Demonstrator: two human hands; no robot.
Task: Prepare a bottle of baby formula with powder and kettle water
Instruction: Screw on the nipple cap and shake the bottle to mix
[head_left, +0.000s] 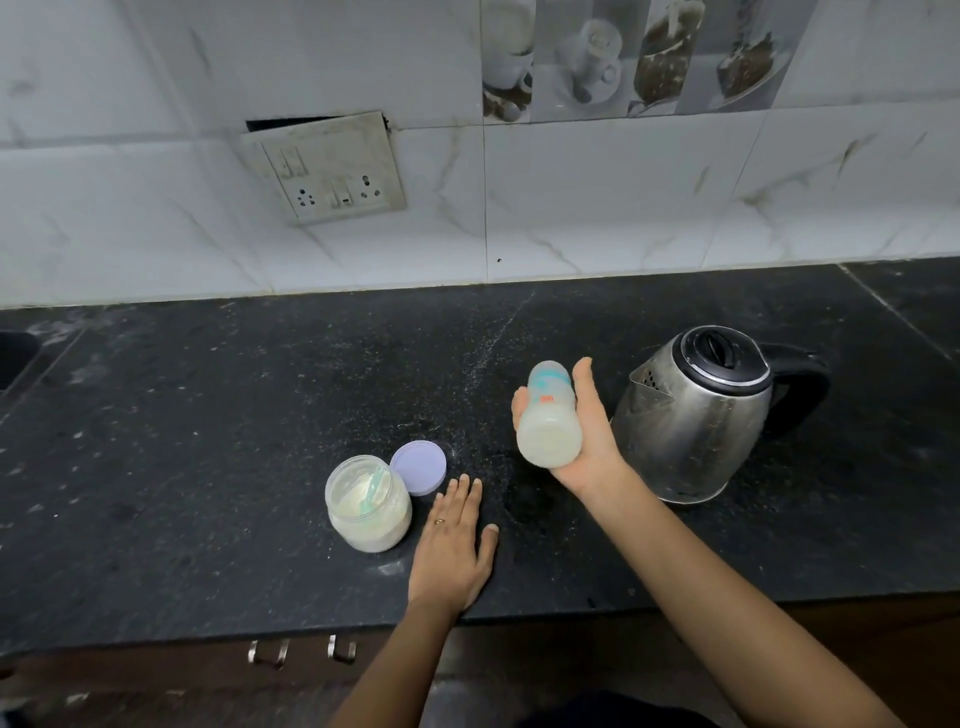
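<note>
Right hand curls round the bottle, long axis tilted near-to-far, cap away, just left of the kettle. Left hand lies spread flat on the counter.

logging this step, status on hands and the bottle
Right hand grips baby bottle, tilted, milky mix inside. Left hand flat on counter beside open powder jar. Kettle close right of bottle, lid shut.
</note>
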